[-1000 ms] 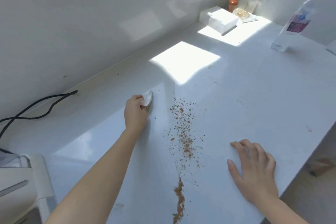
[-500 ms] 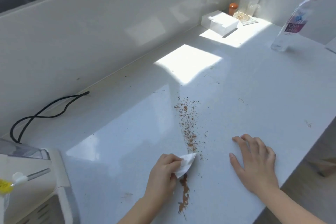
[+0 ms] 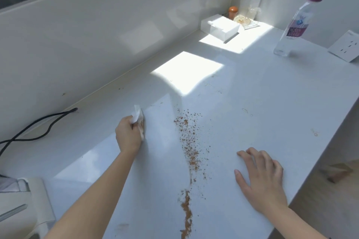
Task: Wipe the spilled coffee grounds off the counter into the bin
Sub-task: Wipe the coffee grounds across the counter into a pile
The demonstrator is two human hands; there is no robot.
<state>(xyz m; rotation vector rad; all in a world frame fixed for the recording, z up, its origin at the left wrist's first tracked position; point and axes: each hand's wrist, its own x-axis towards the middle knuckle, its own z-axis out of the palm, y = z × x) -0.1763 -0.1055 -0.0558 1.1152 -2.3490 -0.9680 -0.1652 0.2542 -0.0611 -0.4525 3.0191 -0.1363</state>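
Note:
Brown coffee grounds [image 3: 189, 145] lie scattered in a long streak down the middle of the white counter [image 3: 262, 93], with a denser line [image 3: 186, 213] near the front edge. My left hand [image 3: 128, 136] grips a crumpled white tissue [image 3: 138, 117] and holds it against the counter, well to the left of the streak's far end. My right hand [image 3: 262, 178] rests flat on the counter to the right of the grounds, fingers spread. No bin is in view.
A black cable [image 3: 37, 128] runs along the back left. A white appliance [image 3: 25, 205] sits at the near left. A white box [image 3: 220, 28], an orange-capped jar [image 3: 233, 11], a water bottle [image 3: 295, 25] and a socket plate [image 3: 344, 45] stand at the far right.
My left hand with the tissue has gone from the front part of the streak back up and left, away from me. The right hand has stayed in place.

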